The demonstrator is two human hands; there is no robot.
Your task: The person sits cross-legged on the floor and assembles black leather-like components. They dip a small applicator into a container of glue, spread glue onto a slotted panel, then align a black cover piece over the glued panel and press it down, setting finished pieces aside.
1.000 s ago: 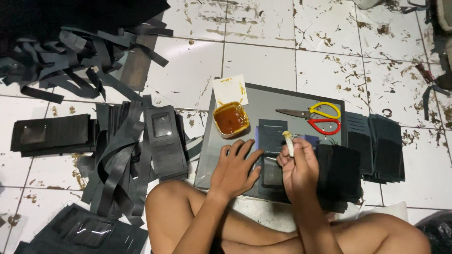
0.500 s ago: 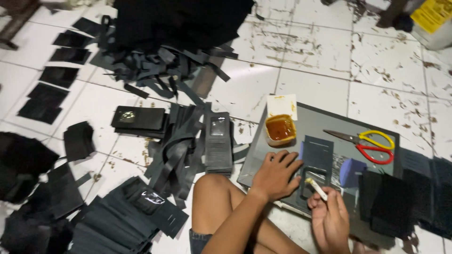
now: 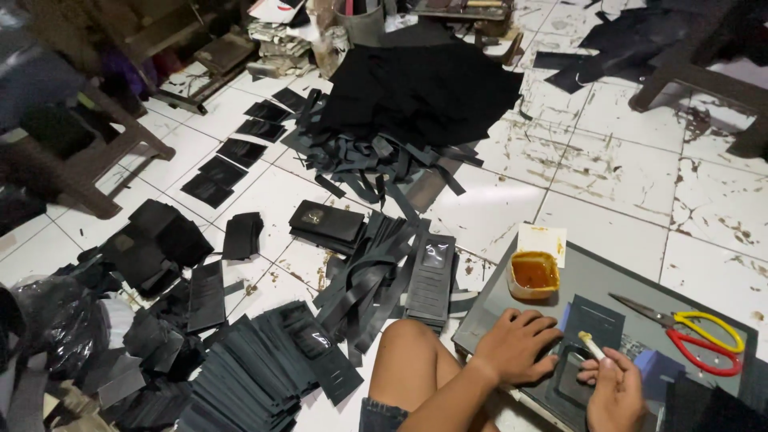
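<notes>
We sit in a small floor workshop for leather goods. Stacks of cut black pieces and loose strips cover the stained white tile floor. A glue tub and scissors rest on a grey board.

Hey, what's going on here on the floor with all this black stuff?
A person sits on the tiled floor at a grey board. The left hand presses flat on a dark cut piece; the right hand holds a small pale stick over it. A tub of amber glue and scissors lie on the board. Stacks and strips of black pieces cover the floor.
</notes>
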